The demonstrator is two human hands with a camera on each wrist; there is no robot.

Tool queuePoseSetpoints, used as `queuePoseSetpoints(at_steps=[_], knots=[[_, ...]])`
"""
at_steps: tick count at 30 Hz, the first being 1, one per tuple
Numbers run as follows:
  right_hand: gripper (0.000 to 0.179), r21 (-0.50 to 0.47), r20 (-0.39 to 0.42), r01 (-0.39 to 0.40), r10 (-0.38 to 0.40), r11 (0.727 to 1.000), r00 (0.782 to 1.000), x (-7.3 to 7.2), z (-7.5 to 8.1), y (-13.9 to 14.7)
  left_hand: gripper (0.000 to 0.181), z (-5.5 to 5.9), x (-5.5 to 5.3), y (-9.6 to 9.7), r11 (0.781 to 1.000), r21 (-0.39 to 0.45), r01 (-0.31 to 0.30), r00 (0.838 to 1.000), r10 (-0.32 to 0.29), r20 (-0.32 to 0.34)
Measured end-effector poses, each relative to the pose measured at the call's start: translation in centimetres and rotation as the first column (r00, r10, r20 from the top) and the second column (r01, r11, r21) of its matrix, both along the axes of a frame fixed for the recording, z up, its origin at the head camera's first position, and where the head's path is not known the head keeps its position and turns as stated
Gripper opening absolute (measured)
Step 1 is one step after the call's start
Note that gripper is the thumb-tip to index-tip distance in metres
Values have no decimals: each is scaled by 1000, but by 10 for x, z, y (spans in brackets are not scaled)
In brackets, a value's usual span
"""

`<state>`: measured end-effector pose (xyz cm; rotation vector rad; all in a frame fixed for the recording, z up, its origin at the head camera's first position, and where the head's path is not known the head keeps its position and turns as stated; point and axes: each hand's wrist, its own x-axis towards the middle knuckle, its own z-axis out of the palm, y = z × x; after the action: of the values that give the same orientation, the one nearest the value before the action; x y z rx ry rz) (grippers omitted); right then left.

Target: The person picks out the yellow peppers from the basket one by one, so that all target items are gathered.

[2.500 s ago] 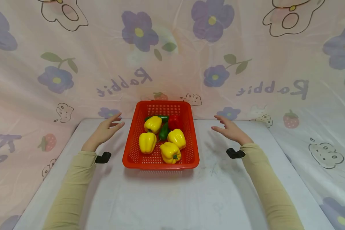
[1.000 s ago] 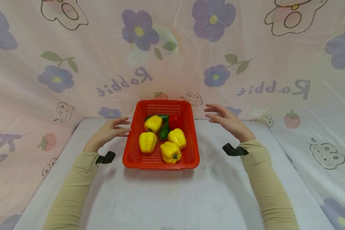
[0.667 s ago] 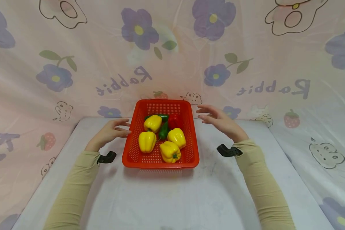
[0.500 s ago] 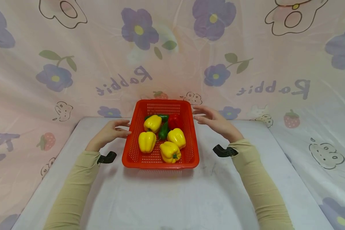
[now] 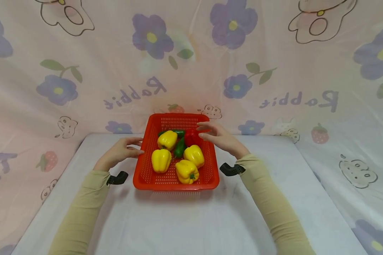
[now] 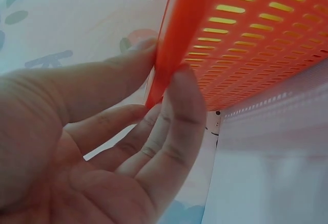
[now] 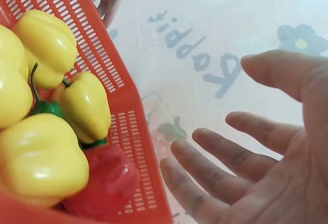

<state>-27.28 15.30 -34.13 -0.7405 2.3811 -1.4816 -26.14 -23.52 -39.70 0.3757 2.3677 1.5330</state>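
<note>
A red plastic basket (image 5: 178,186) stands on the table, holding several yellow bell peppers (image 5: 161,161), a red bell pepper (image 5: 189,138) and dark green peppers (image 5: 179,148) toward the back. My left hand (image 5: 118,153) pinches the basket's left rim (image 6: 171,44) between thumb and fingers, as the left wrist view shows. Over the basket's right side reaches my right hand (image 5: 225,140), fingers spread and holding nothing. In the head view its fingertips overlap the red bell pepper and partly hide it. The right wrist view shows the right hand's palm (image 7: 277,183) beside the basket's edge.
The table (image 5: 166,226) has a white cover. Behind it and at both sides hangs a pink curtain (image 5: 191,85) printed with flowers and rabbits. Black wrist mounts (image 5: 117,178) jut inward from both cuffs.
My right hand has moved left from beside the basket to over its right rim, near the red bell pepper. The left hand has come to the left rim. The peppers lie as before.
</note>
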Motion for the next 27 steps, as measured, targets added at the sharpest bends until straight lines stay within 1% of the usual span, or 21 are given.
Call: queuePoseSetpoints(at_steps=[5,7,8,10,13,14,15,17,20,23,27], knots=[[48,-21,24,-22,22,1000,999,0,-4,-16,63,-2,3,-2,1000,5,8,1000,-8,9],[48,-11,34,-24,24,1000,999,1,-5,-22,64,-3,4,-3,1000,7,8,1000,-8,15],[48,-3,40,-24,24,1000,999,3,-2,-25,64,-4,4,-3,1000,7,6,1000,-6,19],[47,15,40,-17,16,1000,999,4,-3,-31,63,-4,4,-3,1000,7,6,1000,-6,21],[46,15,47,-22,22,1000,999,5,-2,-38,63,-3,3,-1,1000,-5,2,1000,-2,19],[45,6,48,-29,28,1000,998,5,-3,-41,63,-3,3,-1,1000,-9,2,1000,-2,18],[45,-3,47,-33,33,999,998,2,-7,-42,63,-2,3,0,1000,-13,2,1000,-2,15],[46,-17,52,-49,49,999,997,2,-7,-46,63,-1,3,1,1000,-22,0,1000,0,12],[45,-16,57,-60,61,998,997,-1,-10,-53,63,1,2,1,999,-32,-1,1000,1,10],[45,-3,79,-64,64,998,995,-4,-13,-60,63,2,1,2,999,-34,-3,1000,3,12],[46,10,133,-68,66,998,989,-6,-19,-68,62,2,1,3,1000,-31,-5,1000,5,16]])
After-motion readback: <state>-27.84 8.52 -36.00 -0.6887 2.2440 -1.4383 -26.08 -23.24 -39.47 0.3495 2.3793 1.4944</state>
